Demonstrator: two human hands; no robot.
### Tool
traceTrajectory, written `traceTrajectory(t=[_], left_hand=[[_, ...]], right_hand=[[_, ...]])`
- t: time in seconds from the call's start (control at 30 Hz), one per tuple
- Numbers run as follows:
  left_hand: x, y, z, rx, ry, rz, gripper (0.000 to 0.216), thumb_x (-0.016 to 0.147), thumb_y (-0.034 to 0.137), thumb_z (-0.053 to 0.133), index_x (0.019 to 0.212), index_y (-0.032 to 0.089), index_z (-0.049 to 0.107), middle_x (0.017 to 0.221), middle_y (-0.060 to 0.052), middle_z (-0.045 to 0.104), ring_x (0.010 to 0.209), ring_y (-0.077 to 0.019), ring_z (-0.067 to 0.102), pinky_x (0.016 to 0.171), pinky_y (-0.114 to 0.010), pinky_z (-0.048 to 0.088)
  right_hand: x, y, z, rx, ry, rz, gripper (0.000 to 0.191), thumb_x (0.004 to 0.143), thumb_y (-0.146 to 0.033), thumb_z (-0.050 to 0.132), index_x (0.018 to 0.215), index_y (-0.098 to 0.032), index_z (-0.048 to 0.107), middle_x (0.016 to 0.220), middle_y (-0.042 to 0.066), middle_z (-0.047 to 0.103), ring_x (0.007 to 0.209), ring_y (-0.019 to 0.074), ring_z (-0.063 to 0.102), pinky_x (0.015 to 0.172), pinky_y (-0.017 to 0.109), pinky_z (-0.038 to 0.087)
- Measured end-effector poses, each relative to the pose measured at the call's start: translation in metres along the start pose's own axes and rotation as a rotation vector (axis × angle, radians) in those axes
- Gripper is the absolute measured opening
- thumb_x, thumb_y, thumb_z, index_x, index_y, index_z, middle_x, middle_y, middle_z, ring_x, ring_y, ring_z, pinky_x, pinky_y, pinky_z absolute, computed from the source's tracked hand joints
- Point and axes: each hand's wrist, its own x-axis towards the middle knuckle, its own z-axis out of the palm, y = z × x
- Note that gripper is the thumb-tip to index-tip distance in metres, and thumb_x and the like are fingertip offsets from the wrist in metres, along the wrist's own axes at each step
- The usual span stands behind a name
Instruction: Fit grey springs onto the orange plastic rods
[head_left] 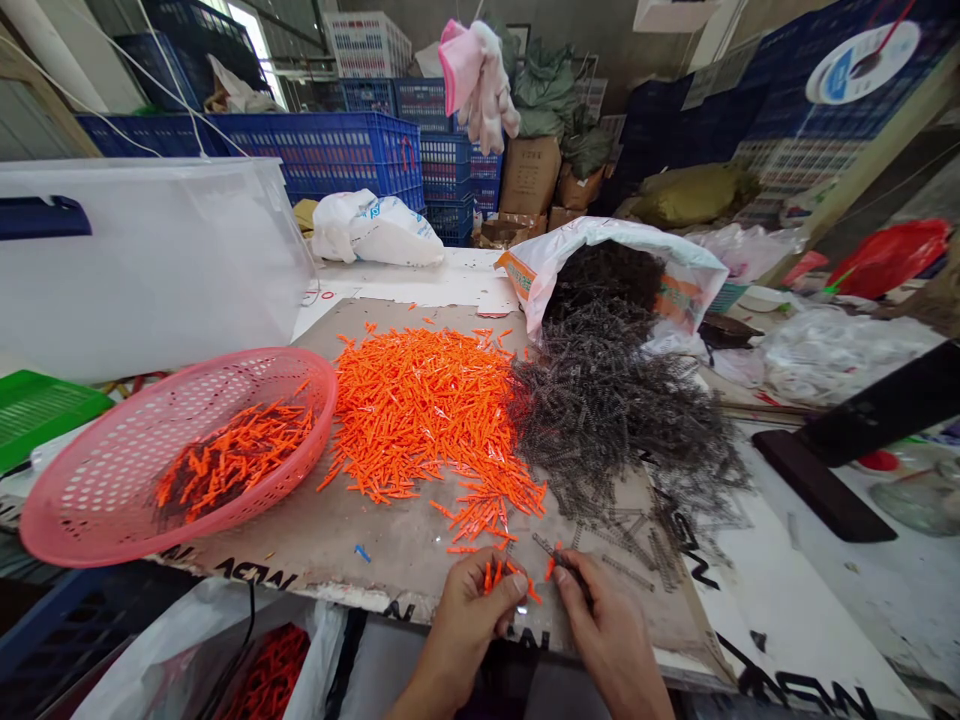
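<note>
My left hand (480, 600) is closed around several small orange plastic pieces (491, 575), whose tips poke out between thumb and fingers. Just to its right, my right hand (596, 600) pinches a dark coil spring (543, 545), with an orange tip showing by the fingertips. Whether spring and orange piece are joined there I cannot tell. Both hands are low over the front edge of the cardboard-covered table. Beyond them lies a large heap of orange pieces (427, 405). A tangled heap of dark springs (607, 400) spreads to its right, with some loose springs (630, 570) near my right hand.
A pink perforated basket (300, 470) at left holds orange pieces with dark springs. Springs spill from a white sack (532, 270) at the back. A translucent bin (150, 260) stands behind the basket. Below the table edge, an open bag (322, 640) holds red pieces.
</note>
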Motion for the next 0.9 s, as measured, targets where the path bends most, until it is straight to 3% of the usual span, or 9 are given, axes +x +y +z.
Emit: traceTrajectory(t=[0.9], left_hand=[[-0.0001, -0.0030, -0.0007, 0.135, 0.010, 0.012, 0.032, 0.074, 0.046, 0.072, 0.073, 0.015, 0.065, 0.052, 0.006, 0.047, 0.045, -0.0071, 0.035, 0.045, -0.020, 0.025]], right_hand=[[-0.0012, -0.0074, 0.0035, -0.013, 0.019, -0.053, 0.026, 0.095, -0.029, 0.042, 0.101, -0.020, 0.065, 0.096, 0.006, 0.072, 0.086, 0.0203, 0.069, 0.073, 0.029, 0.053]])
